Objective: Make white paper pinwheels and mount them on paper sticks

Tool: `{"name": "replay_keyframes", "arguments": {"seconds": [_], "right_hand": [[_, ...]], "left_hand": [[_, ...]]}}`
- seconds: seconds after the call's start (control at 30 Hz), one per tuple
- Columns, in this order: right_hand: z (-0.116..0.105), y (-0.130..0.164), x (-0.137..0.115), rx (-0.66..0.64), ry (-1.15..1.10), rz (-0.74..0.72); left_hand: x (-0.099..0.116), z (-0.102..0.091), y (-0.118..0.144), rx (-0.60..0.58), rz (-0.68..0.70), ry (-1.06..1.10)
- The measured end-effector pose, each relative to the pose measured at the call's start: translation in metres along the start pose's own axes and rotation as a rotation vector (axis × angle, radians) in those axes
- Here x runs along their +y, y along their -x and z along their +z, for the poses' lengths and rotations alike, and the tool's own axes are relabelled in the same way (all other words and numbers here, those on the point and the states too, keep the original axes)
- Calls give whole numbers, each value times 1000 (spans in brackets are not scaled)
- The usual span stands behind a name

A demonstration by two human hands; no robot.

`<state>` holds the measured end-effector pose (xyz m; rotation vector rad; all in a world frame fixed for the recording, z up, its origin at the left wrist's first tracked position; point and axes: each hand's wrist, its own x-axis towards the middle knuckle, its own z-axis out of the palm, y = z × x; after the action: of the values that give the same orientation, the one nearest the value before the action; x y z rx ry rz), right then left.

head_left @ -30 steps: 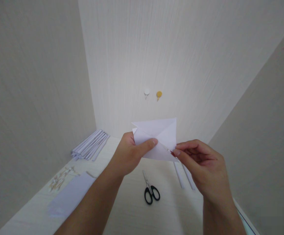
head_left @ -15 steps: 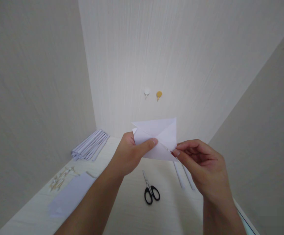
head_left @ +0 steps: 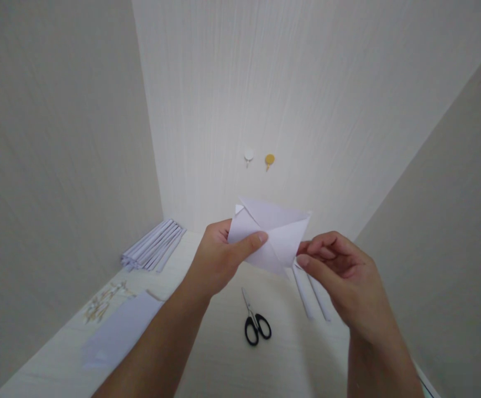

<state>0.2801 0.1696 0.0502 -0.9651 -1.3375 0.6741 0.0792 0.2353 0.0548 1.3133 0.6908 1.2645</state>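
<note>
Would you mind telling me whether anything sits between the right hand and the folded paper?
Nothing visible does. The right hand is at the folded paper's right corner, while the left hand pinches its left side. The scissors lie on the table below.

Quick count: two hands, the left hand (head_left: 218, 260) and the right hand (head_left: 344, 279), with one folded white paper (head_left: 271, 237) between them. On the table (head_left: 224, 365) there's one pair of black-handled scissors (head_left: 254, 323), two rolled paper tubes (head_left: 312, 296) on the right, one flat sheet of paper (head_left: 120, 331) near left, one stack of rolled paper tubes (head_left: 153, 246) far left (too bunched to count), and a little heap of small pins or clips (head_left: 102, 301), number unclear. Two round wall hooks: one white hook (head_left: 248, 155), one gold hook (head_left: 269, 160).
</note>
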Motion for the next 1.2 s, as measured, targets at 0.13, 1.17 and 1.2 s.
{"name": "replay_keyframes", "arguments": {"seconds": [0.13, 1.17, 1.2], "right_hand": [[-1, -2, -2, 118, -61, -108], [-10, 6, -10, -131, 263, -253], [-11, 6, -10, -144, 303, -268]], "left_hand": [[2, 0, 2, -116, -47, -89], [4, -4, -3, -35, -35, 141], [4, -4, -2, -41, -41, 141]]}}
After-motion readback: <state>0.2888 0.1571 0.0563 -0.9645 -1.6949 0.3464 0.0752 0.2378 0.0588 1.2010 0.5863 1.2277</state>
